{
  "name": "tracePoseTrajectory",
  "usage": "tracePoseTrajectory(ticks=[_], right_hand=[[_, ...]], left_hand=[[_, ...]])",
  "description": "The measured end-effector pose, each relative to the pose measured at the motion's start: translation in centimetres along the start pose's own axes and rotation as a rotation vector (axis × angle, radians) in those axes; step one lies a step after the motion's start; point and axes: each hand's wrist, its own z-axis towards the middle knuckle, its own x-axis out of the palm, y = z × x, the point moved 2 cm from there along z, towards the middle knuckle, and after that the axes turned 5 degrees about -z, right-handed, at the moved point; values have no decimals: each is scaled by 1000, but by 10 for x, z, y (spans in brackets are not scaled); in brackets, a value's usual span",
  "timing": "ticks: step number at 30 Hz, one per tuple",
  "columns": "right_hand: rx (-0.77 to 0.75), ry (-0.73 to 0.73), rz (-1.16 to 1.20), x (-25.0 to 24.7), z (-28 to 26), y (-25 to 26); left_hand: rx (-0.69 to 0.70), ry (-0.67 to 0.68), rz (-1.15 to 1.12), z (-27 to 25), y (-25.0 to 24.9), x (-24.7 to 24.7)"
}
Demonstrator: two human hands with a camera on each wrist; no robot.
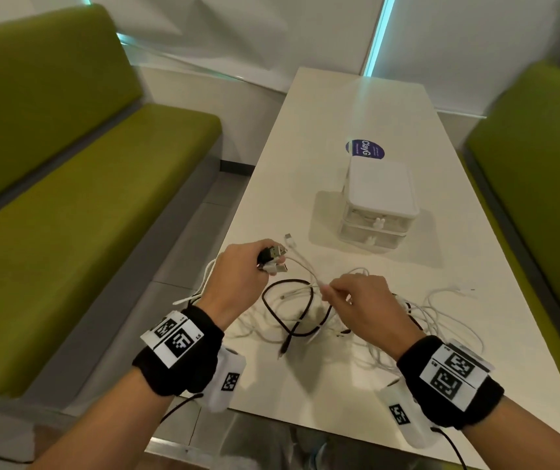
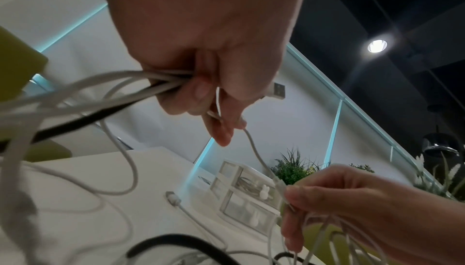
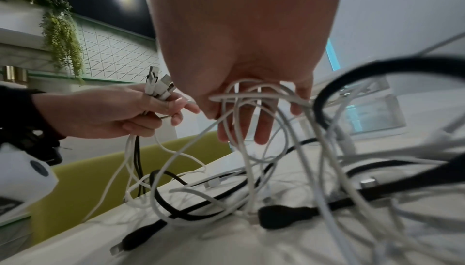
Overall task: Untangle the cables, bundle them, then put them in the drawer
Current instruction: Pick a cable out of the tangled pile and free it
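Right now your left hand point(image 1: 238, 276) is up off the white table point(image 1: 356, 110), w/ fingers curled tight round a bunch of cable ends. You can see the USB plugs point(image 1: 273, 256) poking out past your thumb, some white and one black, and their cords hang down from the fist to the table.

Your right hand point(image 1: 361, 305) is just beside it, over the cable pile point(image 1: 305, 317). Thumb and first finger pinch a thin white cable point(image 2: 254, 150) that runs up to your left hand. In the right wrist view the other fingers point down, spread a bit, w/ white loops draped over them; it's blurry there, so I can't tell if they grip those loops or just touch them.

Most of the white and black cables lie in a messy heap on the table, under and btw your hands.

Farther back on the table sits the small drawer box point(image 1: 378, 201), both drawers pushed in. A blue round sticker point(image 1: 365, 149) is behind it. Green benches point(image 1: 78, 184) are on both sides.
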Motion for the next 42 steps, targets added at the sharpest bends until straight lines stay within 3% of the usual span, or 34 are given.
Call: tracePoseTrajectory(ticks=[2,5,11,16,23,28,34,42], right_hand=[[33,-64,-70,1,8,7],[112,-40,-192,2,18,23],[118,1,-517,17,33,48],[80,120,-512,31,49,59],[68,154,-490,38,64,62],[87,201,-404,40,68,60],[157,170,-270,46,77,47],[256,140,-304,47,89,32]], left_hand=[[-3,-7,-33,1,6,-8],[-25,-57,-49,0,16,-25],[-221,-108,67,3,57,-66],[-309,-189,89,11,101,-98],[-365,-207,143,20,137,-112],[-399,-185,-82,18,132,-101],[-345,-84,-85,13,98,-81],[-267,-55,-183,16,41,-33]])
